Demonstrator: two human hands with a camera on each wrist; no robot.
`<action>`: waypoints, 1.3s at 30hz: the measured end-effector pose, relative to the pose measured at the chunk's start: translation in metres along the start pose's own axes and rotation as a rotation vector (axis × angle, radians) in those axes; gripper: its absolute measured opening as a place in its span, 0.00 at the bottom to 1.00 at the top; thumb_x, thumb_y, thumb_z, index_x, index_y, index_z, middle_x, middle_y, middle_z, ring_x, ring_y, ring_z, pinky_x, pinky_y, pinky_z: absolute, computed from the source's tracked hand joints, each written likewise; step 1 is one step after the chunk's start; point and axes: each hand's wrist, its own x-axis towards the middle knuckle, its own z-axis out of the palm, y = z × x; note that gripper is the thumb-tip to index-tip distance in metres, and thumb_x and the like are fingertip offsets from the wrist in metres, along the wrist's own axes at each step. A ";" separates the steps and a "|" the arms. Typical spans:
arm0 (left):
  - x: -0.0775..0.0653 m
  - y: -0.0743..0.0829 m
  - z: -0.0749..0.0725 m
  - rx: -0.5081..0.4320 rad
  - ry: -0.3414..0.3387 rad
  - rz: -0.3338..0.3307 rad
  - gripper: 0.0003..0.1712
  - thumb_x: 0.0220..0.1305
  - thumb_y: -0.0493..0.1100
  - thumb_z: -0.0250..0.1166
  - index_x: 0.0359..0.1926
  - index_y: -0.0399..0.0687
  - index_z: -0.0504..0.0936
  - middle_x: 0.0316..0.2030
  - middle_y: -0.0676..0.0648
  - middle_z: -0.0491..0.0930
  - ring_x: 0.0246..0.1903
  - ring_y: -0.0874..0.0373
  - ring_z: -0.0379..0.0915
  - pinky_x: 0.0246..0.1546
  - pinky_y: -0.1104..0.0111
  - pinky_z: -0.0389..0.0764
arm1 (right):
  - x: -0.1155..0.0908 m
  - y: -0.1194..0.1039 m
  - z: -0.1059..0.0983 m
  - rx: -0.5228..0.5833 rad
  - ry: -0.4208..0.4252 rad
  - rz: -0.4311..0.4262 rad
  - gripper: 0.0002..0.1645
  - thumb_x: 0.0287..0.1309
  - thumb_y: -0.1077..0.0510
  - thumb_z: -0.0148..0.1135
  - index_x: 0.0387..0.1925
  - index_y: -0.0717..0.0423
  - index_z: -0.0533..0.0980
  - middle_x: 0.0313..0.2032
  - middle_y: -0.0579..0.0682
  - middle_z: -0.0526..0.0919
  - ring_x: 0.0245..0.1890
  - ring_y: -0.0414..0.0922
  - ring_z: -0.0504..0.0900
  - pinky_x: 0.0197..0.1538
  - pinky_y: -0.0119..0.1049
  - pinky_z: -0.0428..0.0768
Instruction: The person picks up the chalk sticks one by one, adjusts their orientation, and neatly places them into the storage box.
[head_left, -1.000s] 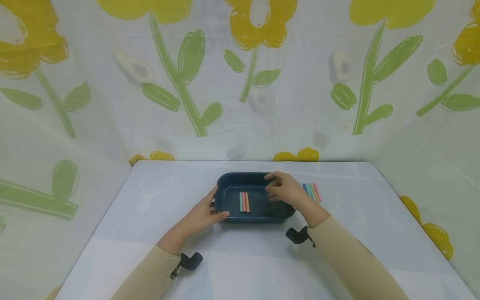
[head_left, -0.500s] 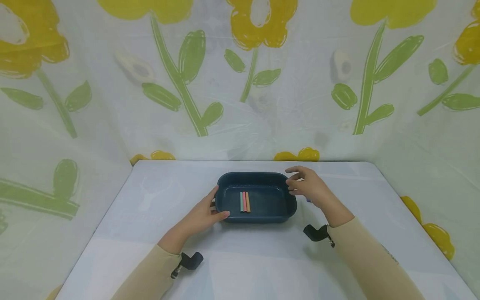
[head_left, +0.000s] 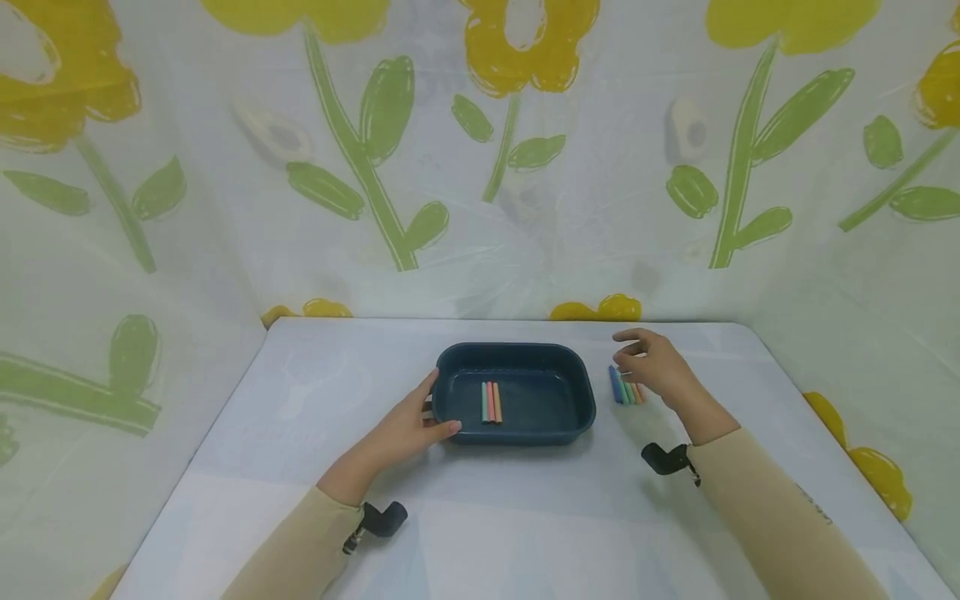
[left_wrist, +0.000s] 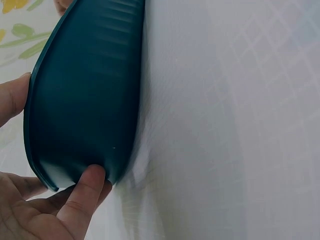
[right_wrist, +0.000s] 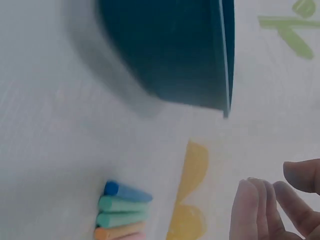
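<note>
A dark teal rectangular dish (head_left: 513, 434) sits on the table. My left hand (head_left: 401, 427) holds its left end, thumb at the front rim and fingers against the side wall, as the left wrist view also shows with the fingers (left_wrist: 86, 192) on the teal wall. Inside the dish lie three chalk sticks (head_left: 491, 402), green, pink and orange, side by side. To the right of the dish my right hand (head_left: 660, 367) hovers with loosely bent fingers and nothing in them. Under it on the table is a row of several chalk sticks (right_wrist: 122, 210), blue, green, orange and pink, partly hidden in the head view.
The white table (head_left: 517, 525) meets a flower-printed cloth wall (head_left: 600, 233) behind and at both sides. A black wrist-worn camera (head_left: 384, 520) hangs by the left sleeve, another black camera (head_left: 665, 458) by the right.
My right hand has moved right, from over the dish to above the loose chalk row. The left hand, the dish and the three chalk sticks inside have stayed put.
</note>
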 end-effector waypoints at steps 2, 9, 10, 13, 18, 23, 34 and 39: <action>0.000 0.000 0.000 0.001 -0.001 0.000 0.60 0.61 0.59 0.71 0.81 0.50 0.42 0.77 0.38 0.52 0.66 0.41 0.67 0.63 0.51 0.74 | 0.002 0.006 -0.005 -0.006 0.008 0.005 0.29 0.72 0.60 0.54 0.70 0.67 0.62 0.58 0.71 0.72 0.54 0.63 0.80 0.52 0.44 0.84; 0.000 0.000 -0.001 0.001 -0.009 -0.010 0.60 0.61 0.59 0.71 0.81 0.51 0.42 0.77 0.40 0.51 0.67 0.42 0.67 0.63 0.51 0.73 | 0.008 0.025 -0.017 0.009 0.009 0.032 0.30 0.72 0.62 0.53 0.70 0.70 0.60 0.56 0.72 0.72 0.54 0.64 0.78 0.52 0.42 0.84; 0.000 0.000 -0.001 0.003 -0.009 -0.013 0.61 0.61 0.60 0.71 0.81 0.52 0.42 0.77 0.40 0.52 0.67 0.42 0.67 0.63 0.51 0.73 | 0.008 0.027 -0.019 0.012 0.004 0.039 0.31 0.72 0.63 0.53 0.70 0.70 0.60 0.56 0.72 0.71 0.54 0.64 0.78 0.52 0.41 0.84; 0.000 0.001 -0.002 0.008 -0.010 -0.021 0.61 0.60 0.60 0.72 0.81 0.52 0.42 0.77 0.41 0.52 0.67 0.42 0.66 0.64 0.51 0.72 | 0.010 0.032 -0.023 -0.002 -0.005 0.063 0.31 0.72 0.62 0.53 0.71 0.71 0.59 0.57 0.73 0.71 0.55 0.65 0.77 0.52 0.41 0.84; 0.000 0.002 -0.002 0.009 -0.007 -0.013 0.60 0.61 0.59 0.71 0.81 0.51 0.42 0.77 0.40 0.51 0.67 0.42 0.66 0.64 0.51 0.72 | 0.014 0.044 -0.026 -0.011 -0.022 0.135 0.32 0.72 0.62 0.54 0.71 0.71 0.58 0.58 0.73 0.71 0.53 0.62 0.78 0.51 0.40 0.84; 0.000 0.001 -0.001 0.010 -0.008 -0.017 0.60 0.61 0.59 0.71 0.81 0.51 0.42 0.77 0.39 0.52 0.67 0.42 0.67 0.64 0.51 0.72 | 0.020 0.060 -0.025 -0.013 -0.034 0.203 0.32 0.71 0.63 0.54 0.71 0.70 0.58 0.60 0.73 0.70 0.53 0.60 0.78 0.50 0.40 0.85; -0.001 0.003 -0.001 0.018 -0.009 -0.019 0.60 0.62 0.59 0.70 0.81 0.50 0.42 0.77 0.39 0.52 0.67 0.41 0.66 0.65 0.51 0.71 | 0.030 0.079 -0.025 -0.065 -0.088 0.264 0.33 0.70 0.59 0.55 0.72 0.66 0.60 0.60 0.70 0.71 0.50 0.54 0.78 0.57 0.47 0.80; -0.002 0.003 -0.001 0.012 -0.007 -0.018 0.59 0.62 0.59 0.71 0.81 0.50 0.42 0.77 0.39 0.51 0.67 0.41 0.66 0.64 0.50 0.71 | 0.034 0.081 -0.026 -0.080 -0.123 0.275 0.34 0.69 0.59 0.56 0.72 0.64 0.60 0.59 0.68 0.73 0.46 0.50 0.78 0.54 0.44 0.79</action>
